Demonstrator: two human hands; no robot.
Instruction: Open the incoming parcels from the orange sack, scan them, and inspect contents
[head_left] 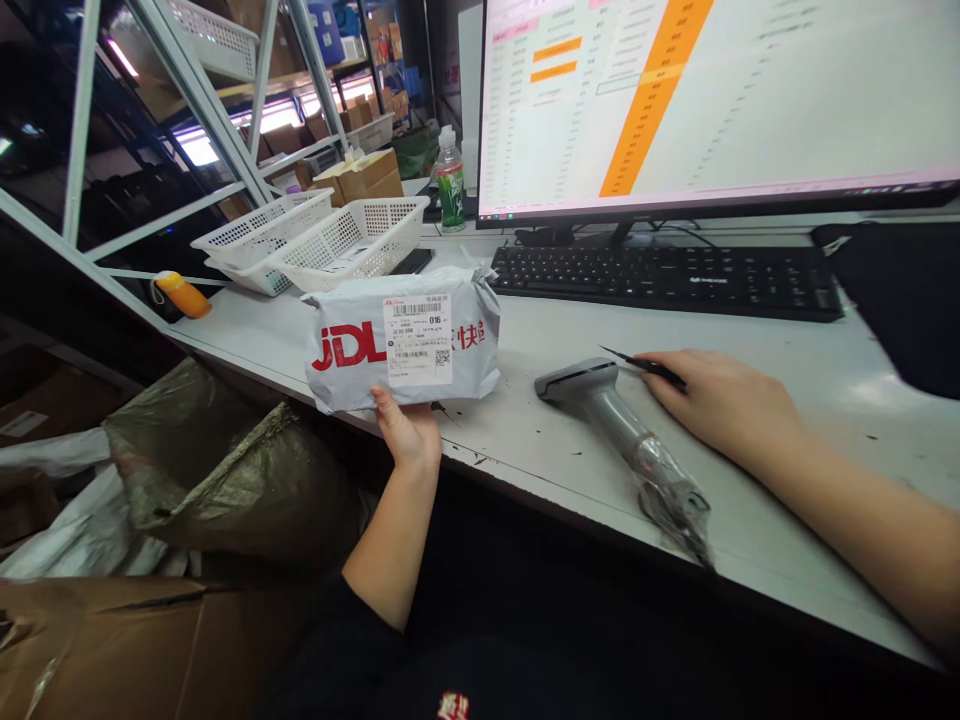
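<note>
**Left hand holds JDL parcel up, right hand down by scanner**

Left hand: fingers clamped on the bottom edge of the grey JDL parcel, thumb on the front, the rest hidden behind. The parcel is upright at the front edge of the bench, shipping label facing the camera.

Right hand: resting on the bench, fingers together on a thin black tool whose tip points left. The barcode scanner lies flat just beside it, handle wrapped in plastic.

Behind: keyboard, monitor with a spreadsheet, two white mesh baskets, green-label bottle.
</note>
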